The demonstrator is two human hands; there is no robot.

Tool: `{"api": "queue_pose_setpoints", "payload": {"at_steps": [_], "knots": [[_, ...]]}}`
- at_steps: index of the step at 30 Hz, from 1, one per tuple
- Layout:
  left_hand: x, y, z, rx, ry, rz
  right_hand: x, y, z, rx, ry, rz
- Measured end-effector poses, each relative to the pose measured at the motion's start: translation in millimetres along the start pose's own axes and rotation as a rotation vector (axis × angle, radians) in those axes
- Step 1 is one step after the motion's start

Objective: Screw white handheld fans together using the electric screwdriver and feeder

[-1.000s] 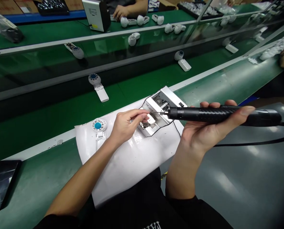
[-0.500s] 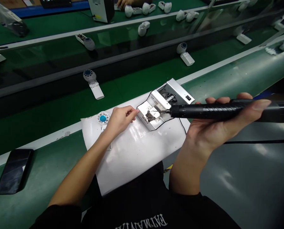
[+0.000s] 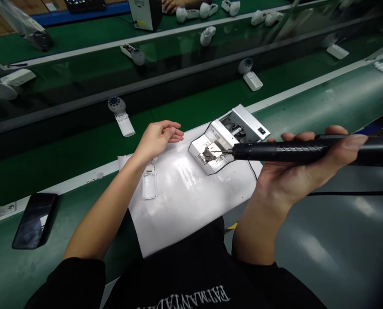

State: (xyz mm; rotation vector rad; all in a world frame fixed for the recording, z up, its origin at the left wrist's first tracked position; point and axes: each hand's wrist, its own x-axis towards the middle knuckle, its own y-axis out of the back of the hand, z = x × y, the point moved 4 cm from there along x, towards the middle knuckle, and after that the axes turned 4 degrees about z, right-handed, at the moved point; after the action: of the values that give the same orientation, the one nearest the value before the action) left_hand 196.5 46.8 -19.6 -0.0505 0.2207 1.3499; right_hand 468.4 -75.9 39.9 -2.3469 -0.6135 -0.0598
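My right hand [image 3: 291, 180] grips a black electric screwdriver [image 3: 275, 151], held level. Its bit points left over the front of a silver screw feeder [image 3: 211, 152]; contact with a screw is too small to make out. My left hand [image 3: 159, 137] is over the left of the white mat, fingers stretched out and nothing visible in them. Below the hand and wrist lies a white handheld fan, whose opened handle [image 3: 150, 184] shows; its round head is hidden by my hand.
A white mat [image 3: 178, 214] covers the bench in front of me. A black phone [image 3: 35, 221] lies at left. Beyond, on the green belt, are a fan with an opened handle [image 3: 122, 116] and another fan [image 3: 252, 77]. A co-worker's hand [image 3: 171, 6] shows at the far top.
My left hand has moved up and away from the screw feeder, its fingers straightening. The fan's handle shows more now, its head less. The screwdriver stays at the feeder while the view shifts slightly.
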Motion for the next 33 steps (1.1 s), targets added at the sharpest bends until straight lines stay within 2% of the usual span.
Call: {"api": "queue_pose_setpoints", "payload": {"at_steps": [6, 12, 19, 28, 33], "knots": [[-17, -19.4, -30, -0.389, 0.250, -0.043, -2, 2, 7, 0.022, 0.015, 0.019], [-27, -26.7, -45, -0.567, 0.292, -0.057, -3, 3, 11, 0.012, -0.007, 0.015], [-30, -19.7, -47, -0.413, 0.240, -0.072, -4, 5, 10, 0.012, -0.009, 0.028], [-35, -13.1, -42, -0.257, 0.282, -0.086, -3, 8, 12, -0.018, -0.031, 0.042], [-37, -13.9, -42, -0.181, 0.258, -0.128, -2, 11, 13, -0.027, -0.045, 0.056]]}}
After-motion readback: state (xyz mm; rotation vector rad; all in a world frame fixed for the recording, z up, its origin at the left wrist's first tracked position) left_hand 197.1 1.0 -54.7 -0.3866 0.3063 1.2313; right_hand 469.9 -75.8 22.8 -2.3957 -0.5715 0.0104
